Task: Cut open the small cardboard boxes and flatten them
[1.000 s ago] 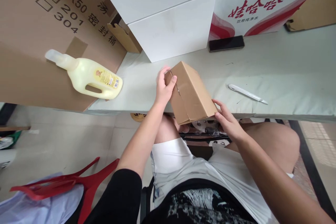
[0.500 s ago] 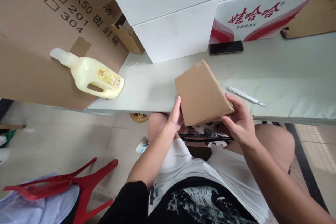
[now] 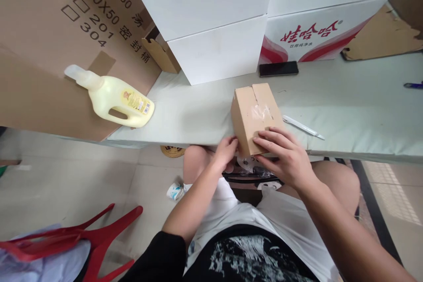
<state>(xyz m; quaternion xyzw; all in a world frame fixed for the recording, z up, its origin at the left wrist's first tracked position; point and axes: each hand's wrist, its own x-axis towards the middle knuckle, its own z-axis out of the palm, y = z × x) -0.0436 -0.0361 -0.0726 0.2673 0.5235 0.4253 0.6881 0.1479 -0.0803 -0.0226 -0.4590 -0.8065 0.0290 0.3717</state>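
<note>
A small brown cardboard box (image 3: 243,119) is at the near edge of the covered table, its taped seam facing up. My right hand (image 3: 284,154) grips its near right end, with fingers on the top face and the thumb at the near side. At the box's lower left corner, my left hand (image 3: 227,152) has its fingers curled against the side; part of its grip is hidden. Just right of the box lies a white utility knife (image 3: 303,127), touched by neither hand. A black phone (image 3: 278,69) lies beyond the box.
White cartons (image 3: 218,55) are stacked at the back, beside a large brown carton (image 3: 42,83) on the left. A pale yellow jug bottle (image 3: 120,101) stands by it. Flattened cardboard (image 3: 383,37) lies back right. A red stool (image 3: 99,229) is on the floor at left.
The cardboard box has been turned, so its taped seam now faces up. My right hand has shifted onto its top, and my left hand has moved down to its lower corner.
</note>
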